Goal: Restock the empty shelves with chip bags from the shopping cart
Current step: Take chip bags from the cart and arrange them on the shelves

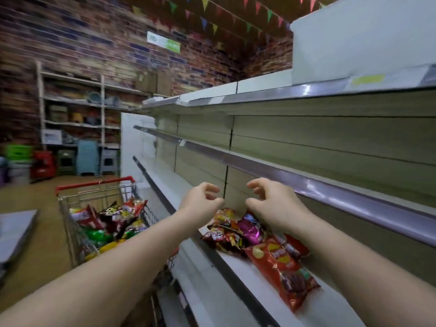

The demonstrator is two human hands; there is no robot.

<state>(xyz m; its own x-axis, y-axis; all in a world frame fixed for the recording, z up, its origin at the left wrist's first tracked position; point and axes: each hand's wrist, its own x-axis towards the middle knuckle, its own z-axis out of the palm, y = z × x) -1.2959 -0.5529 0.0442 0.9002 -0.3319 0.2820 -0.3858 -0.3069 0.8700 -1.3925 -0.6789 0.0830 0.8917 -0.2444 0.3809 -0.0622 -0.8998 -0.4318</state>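
White shelf (238, 263) (dark front edge), chip bags (238, 232) lying on it, one red bag (285, 272) nearest

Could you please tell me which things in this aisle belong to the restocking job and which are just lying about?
Part of the job:
- shopping cart holding chip bags
- chip bags on the shelf
- shelf
- left hand and right hand, both holding nothing

Just lying about:
- plastic stools
- red bin
- storage rack
- bunting

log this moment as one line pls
left hand empty, loosely curled | right hand empty, loosely curled | chip bags on shelf | cart still stocked
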